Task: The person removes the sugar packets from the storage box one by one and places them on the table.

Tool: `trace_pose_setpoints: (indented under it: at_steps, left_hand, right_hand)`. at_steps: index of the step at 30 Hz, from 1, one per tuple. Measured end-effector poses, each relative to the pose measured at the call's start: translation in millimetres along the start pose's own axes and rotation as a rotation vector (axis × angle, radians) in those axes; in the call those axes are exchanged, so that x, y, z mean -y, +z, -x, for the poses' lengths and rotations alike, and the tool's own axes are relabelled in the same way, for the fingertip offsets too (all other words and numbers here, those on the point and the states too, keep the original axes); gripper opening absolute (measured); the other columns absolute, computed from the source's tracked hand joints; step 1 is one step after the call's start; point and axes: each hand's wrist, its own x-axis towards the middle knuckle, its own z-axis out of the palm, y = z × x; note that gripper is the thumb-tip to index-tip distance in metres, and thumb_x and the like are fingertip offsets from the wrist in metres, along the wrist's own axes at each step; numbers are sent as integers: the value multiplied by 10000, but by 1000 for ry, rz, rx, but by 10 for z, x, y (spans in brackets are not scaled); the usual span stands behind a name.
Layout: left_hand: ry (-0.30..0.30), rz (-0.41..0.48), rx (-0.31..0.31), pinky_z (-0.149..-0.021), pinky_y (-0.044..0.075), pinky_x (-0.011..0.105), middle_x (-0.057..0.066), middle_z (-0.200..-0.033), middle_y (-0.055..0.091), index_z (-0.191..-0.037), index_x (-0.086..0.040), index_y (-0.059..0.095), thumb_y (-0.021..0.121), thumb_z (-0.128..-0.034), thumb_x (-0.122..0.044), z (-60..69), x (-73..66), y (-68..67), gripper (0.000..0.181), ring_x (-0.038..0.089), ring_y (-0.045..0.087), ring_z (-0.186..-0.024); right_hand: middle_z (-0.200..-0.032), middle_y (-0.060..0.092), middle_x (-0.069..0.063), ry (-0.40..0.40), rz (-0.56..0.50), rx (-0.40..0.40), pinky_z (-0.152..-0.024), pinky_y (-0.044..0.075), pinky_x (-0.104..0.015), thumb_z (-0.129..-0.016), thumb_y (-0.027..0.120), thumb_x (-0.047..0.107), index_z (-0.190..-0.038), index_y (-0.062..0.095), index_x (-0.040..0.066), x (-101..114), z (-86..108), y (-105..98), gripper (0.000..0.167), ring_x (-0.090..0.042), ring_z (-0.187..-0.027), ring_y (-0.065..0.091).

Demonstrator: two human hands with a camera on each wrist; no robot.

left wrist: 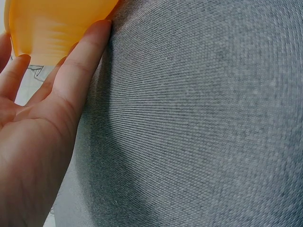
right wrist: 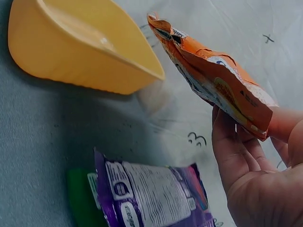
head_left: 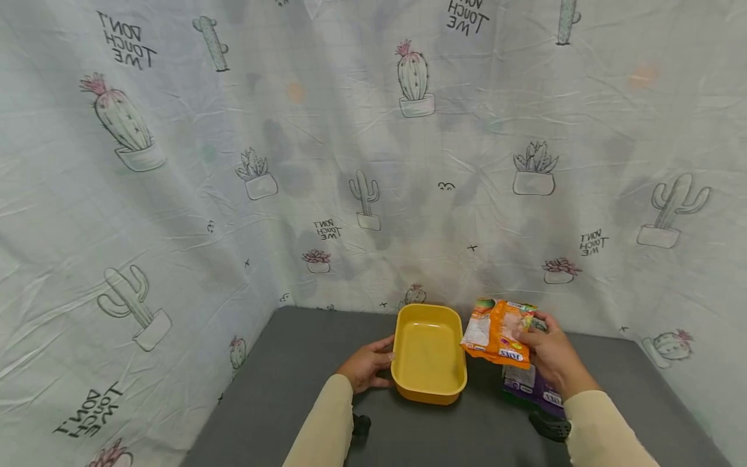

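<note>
A yellow rectangular plastic container (head_left: 428,393) stands on the grey table. Against its left wall rest the fingers of my left hand (head_left: 369,366), fairly straight, as the left wrist view also shows. My right hand (head_left: 553,353) holds an orange snack packet (head_left: 493,331) up in the air, just right of the container, with thumb on one face and fingers behind. In the right wrist view, the packet's edge faces the camera, above the table. Under that hand lies a purple packet (right wrist: 151,194), with a green packet (right wrist: 83,201) partly hidden beneath it.
White sheeting (head_left: 362,117) printed with cacti hangs behind and beside the grey table (head_left: 257,402). A black object (head_left: 550,426) lies by the right wrist, and another dark object (head_left: 362,425) shows by the left sleeve.
</note>
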Motion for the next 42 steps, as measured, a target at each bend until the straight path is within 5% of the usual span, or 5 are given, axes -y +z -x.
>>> trace_pose_setpoints:
  at_steps: [6,25,29,35,42]
  left_hand:
    - [0,6,2,-937,582,630,170,-1516,606,-1690,-113,433,688,-1088,-122,6,-1,-4,654,366,629,-1323]
    - [-7,11,8,-926,587,626,193,-1504,612,-1694,-90,412,663,-1095,-100,9,-5,-4,650,373,636,-1314]
    - [-7,10,6,-925,588,624,197,-1512,605,-1696,-94,411,662,-1096,-99,24,-22,-6,650,373,633,-1317]
    - [-14,10,-5,-923,592,618,183,-1471,638,-1688,-102,433,673,-1090,-105,22,-18,-10,643,354,649,-1289]
    - [-8,6,-6,-918,596,610,170,-1479,633,-1687,-108,437,680,-1089,-113,27,-5,-11,645,346,651,-1286]
  right_hand:
    - [-1118,645,37,-15,0,-14,-804,644,-415,-1089,642,-5,-1693,-2,112,9,41,-135,891,-177,-925,737]
    - [-1087,649,51,3,112,-77,-795,635,-404,-1106,628,42,-1654,-72,64,-78,246,-633,889,-152,-904,713]
    - [-1088,666,8,20,144,-82,-791,638,-413,-1111,601,37,-1646,-57,39,-101,271,-693,848,-162,-897,717]
    - [-1375,517,-306,61,175,-91,-804,637,-431,-1089,624,13,-1676,-102,9,-173,269,-759,933,-172,-907,712]
    - [-1250,602,-179,78,172,-78,-798,640,-453,-1095,603,-1,-1671,-121,4,-224,264,-811,925,-200,-905,723]
